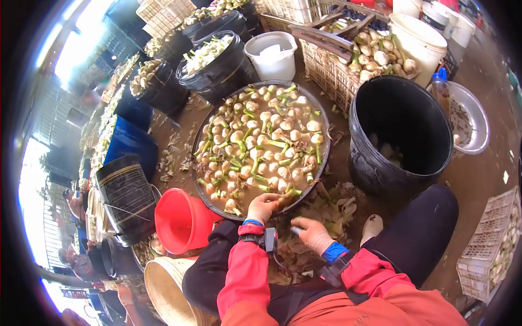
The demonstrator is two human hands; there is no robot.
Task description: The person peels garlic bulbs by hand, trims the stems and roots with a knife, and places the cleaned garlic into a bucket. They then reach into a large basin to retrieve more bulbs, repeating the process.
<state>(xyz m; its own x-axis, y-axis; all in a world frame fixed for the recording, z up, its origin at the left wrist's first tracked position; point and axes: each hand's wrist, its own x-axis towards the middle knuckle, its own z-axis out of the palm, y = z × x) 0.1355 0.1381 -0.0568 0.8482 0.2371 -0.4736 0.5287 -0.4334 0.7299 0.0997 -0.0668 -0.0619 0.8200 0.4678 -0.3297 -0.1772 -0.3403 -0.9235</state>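
Note:
A wide round basin [327, 142] holds many white bulbs with cut green stems in murky water. At its near edge my left hand [264, 207] has its fingers closed round a bulb [286, 199] with a green stem and brownish roots. Just right of it and lower, my right hand [314, 234] is closed on a small tool [296, 230], perhaps a knife, only partly visible. Beneath my hands lies a heap of pale peelings [331, 214].
A tall black bucket [361, 157] with some bulbs inside stands right of the basin. A red bucket [182, 220] leans at the left, above a cream bucket [163, 288]. A crate [326, 68] of bulbs stands behind. Other people's arms [128, 299] show at lower left.

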